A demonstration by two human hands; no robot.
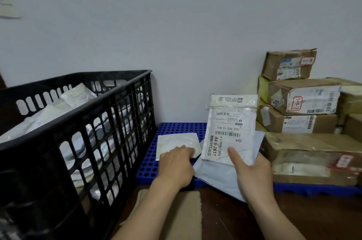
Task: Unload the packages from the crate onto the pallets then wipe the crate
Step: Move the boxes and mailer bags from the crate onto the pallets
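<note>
L hand: fingers curled on silver packet, flat on blue pallet.
R hand: fingers clamp white mailer, upright.
Sides: black crate left; boxes right.
Label: "44-6-2611".

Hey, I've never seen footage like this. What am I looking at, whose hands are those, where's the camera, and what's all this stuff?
There is no machine here: a person is working with bare hands. The single picture comes from a camera worn on their head, looking forward and down, so the two arms reaching in from the bottom are the wearer's own. The left hand holds the edge of a small silvery packet lying on a blue perforated pallet. The right hand holds up a white labelled mailer, thumb on its front, with a grey mailer behind it. On the left stands a black crate with white packages inside. On the right, cardboard boxes are stacked on the pallet.
</note>
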